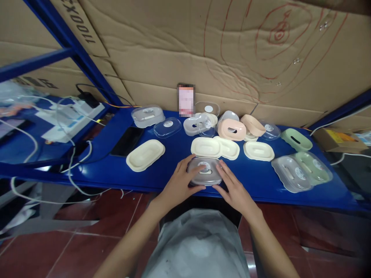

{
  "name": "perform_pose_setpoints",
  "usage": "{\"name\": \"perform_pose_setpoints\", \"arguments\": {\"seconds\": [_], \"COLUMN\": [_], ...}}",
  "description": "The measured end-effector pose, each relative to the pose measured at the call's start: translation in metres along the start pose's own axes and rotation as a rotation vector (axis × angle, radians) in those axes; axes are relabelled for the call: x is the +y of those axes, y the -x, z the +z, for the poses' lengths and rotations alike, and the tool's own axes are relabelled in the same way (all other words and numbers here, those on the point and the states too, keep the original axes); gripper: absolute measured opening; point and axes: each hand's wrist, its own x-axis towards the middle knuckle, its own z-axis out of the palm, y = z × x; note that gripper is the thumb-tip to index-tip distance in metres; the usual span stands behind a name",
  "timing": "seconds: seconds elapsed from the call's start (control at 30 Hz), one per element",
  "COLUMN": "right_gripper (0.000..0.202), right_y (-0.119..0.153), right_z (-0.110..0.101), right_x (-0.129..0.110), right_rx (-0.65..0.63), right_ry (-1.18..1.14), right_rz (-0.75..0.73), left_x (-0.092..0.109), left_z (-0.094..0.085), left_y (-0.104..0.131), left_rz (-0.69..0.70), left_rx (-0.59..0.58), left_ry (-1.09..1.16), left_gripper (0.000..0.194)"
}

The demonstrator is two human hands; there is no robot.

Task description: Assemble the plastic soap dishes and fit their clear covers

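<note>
A grey plastic box with a clear lid and a round white sticker (205,178) rests at the front edge of the blue table, between my two hands. My left hand (185,178) wraps its left side, one finger lying over the lid near the sticker. On the opposite side my right hand (232,181) presses its fingers and thumb against the box. Just behind it, two cream oval trays (204,147) overlap. Another cream tray (259,150) lies to their right, and one more cream tray (145,155) sits to the left.
Clear lids (167,127), peach slotted trays (232,129) and a green slotted tray (296,139) lie farther back. Lidded grey and green boxes (301,172) stand right. A black phone (127,141) lies left; another phone (186,100) leans on the cardboard. Power strips (68,121) trail cables.
</note>
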Motion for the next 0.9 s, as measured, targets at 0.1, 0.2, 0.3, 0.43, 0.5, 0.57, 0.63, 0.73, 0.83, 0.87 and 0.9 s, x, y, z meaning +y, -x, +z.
{"name": "perform_pose_setpoints", "arguments": {"seconds": [0.1, 0.2, 0.3, 0.43, 0.5, 0.57, 0.63, 0.73, 0.83, 0.87, 0.9], "right_gripper": [0.08, 0.08, 0.066, 0.058, 0.062, 0.067, 0.066, 0.062, 0.06, 0.06, 0.059], "right_y": [-0.014, -0.057, -0.127, -0.215, -0.241, -0.25, -0.246, -0.226, -0.202, -0.194, -0.187], "right_z": [-0.007, -0.016, -0.005, 0.045, 0.07, 0.087, 0.093, 0.089, 0.08, 0.077, 0.075], "right_x": [0.002, 0.001, -0.008, -0.034, -0.047, -0.055, -0.057, -0.053, -0.049, -0.048, -0.048], "right_rx": [-0.053, -0.096, -0.066, -0.187, -0.226, -0.24, -0.244, -0.238, -0.235, -0.235, -0.233], "right_ry": [-0.022, -0.08, -0.124, 0.145, 0.201, 0.212, 0.23, 0.258, 0.279, 0.284, 0.288], "right_rz": [-0.044, -0.149, -0.212, -0.201, -0.197, -0.194, -0.193, -0.206, -0.218, -0.219, -0.219], "left_x": [-0.005, -0.015, -0.032, -0.072, -0.096, -0.117, -0.133, -0.148, -0.152, -0.153, -0.154], "left_z": [-0.006, -0.029, -0.068, -0.118, -0.132, -0.136, -0.133, -0.12, -0.103, -0.098, -0.093], "left_y": [0.004, 0.011, 0.019, 0.027, 0.026, 0.019, 0.007, -0.018, -0.042, -0.048, -0.053], "left_rz": [-0.031, -0.115, -0.235, -0.369, -0.4, -0.408, -0.407, -0.411, -0.43, -0.436, -0.442], "left_rx": [-0.001, 0.118, 0.341, 0.567, 0.574, 0.535, 0.493, 0.455, 0.406, 0.391, 0.38], "left_ry": [0.007, -0.004, -0.121, -0.327, -0.377, -0.395, -0.408, -0.424, -0.386, -0.363, -0.345], "left_gripper": [0.083, 0.074, 0.069, 0.07, 0.072, 0.072, 0.072, 0.073, 0.077, 0.078, 0.079]}}
